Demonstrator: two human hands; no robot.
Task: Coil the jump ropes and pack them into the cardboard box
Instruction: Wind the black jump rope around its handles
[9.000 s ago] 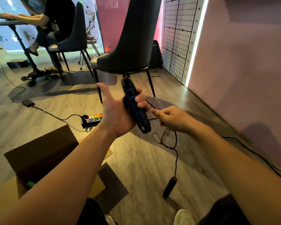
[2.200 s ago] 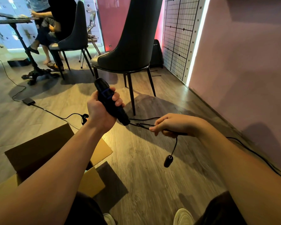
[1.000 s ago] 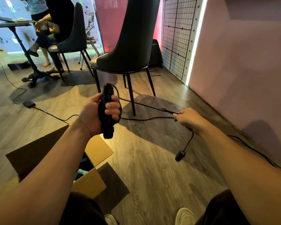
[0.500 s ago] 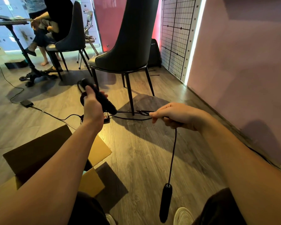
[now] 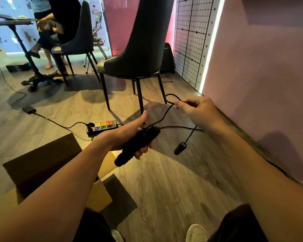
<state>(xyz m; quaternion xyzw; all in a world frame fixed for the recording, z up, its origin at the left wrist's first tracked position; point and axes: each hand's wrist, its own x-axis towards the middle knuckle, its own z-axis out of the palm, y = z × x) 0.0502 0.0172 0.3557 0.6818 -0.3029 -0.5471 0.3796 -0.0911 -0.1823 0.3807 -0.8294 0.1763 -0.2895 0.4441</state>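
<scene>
Jump rope handle (image 5: 138, 144) gripped in left hand (image 5: 128, 133). Black cord (image 5: 164, 114) pinched in right hand (image 5: 198, 110), second handle (image 5: 180, 148) dangling below. Cardboard box (image 5: 42, 159) open, lower left.

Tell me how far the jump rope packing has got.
Done: cannot tell; the cardboard box stands open, its inside hidden behind the arm. In hand: the left hand grips one black handle, the right hand pinches the cord in a loop; the second handle dangles free. Left: finish coiling this rope, then put it in the box.
</scene>
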